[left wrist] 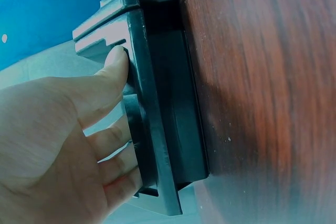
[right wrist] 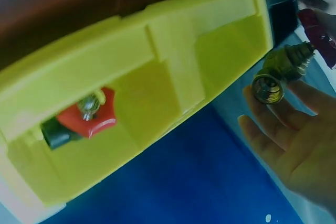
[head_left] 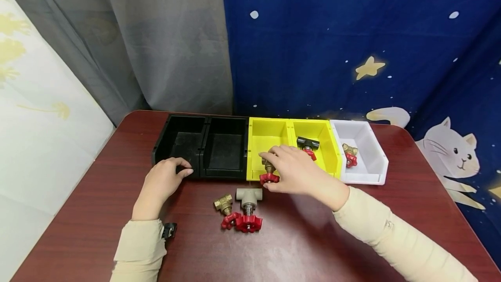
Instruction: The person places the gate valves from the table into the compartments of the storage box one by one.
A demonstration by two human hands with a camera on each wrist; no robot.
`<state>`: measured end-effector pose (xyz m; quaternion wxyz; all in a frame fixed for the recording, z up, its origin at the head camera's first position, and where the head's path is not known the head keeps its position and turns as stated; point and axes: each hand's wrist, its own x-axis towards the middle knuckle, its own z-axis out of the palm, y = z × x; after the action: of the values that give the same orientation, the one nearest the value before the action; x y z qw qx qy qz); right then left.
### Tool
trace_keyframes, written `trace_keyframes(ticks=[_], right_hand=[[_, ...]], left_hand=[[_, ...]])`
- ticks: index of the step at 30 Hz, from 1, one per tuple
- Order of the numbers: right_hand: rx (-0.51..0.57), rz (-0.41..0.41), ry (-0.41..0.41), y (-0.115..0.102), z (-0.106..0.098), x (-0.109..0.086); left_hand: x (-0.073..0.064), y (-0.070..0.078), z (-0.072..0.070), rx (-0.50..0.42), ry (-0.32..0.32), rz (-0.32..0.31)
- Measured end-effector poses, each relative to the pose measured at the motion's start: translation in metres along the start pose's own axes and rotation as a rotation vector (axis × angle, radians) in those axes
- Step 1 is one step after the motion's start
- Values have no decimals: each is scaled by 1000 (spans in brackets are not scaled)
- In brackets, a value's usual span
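My right hand (head_left: 293, 169) holds a brass valve (head_left: 269, 167) with a red handwheel over the front of the left yellow bin (head_left: 270, 130). In the right wrist view the threaded mouth of this brass valve (right wrist: 283, 66) shows beside the fingers. My left hand (head_left: 162, 182) grips the front rim of the leftmost black bin (head_left: 184, 142); the left wrist view shows the thumb against the rim of the black bin (left wrist: 176, 108) and the other fingers behind its wall. On the table lie another brass valve (head_left: 223, 204) and a larger grey valve (head_left: 248, 196), their red handwheels side by side.
A second black bin (head_left: 226, 149) stands between the left black bin and the yellow ones. In the right yellow bin (head_left: 322, 136) lies a black valve (head_left: 308, 143). The white bin (head_left: 368, 156) at the right end contains a brass valve (head_left: 349, 149). Curtains hang behind the table (head_left: 98, 212).
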<state>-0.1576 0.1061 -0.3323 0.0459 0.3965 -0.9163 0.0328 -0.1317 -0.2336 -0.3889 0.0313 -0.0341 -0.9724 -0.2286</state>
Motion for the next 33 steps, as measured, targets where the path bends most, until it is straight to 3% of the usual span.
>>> trace_keyframes(ticks=[14, 33], right_hand=[[-43, -11, -68, 27, -1, 22], [12, 70, -227, 45, 4, 55]], left_hand=[[1, 1, 1, -3, 4, 0], [0, -1, 3, 0, 21, 2]])
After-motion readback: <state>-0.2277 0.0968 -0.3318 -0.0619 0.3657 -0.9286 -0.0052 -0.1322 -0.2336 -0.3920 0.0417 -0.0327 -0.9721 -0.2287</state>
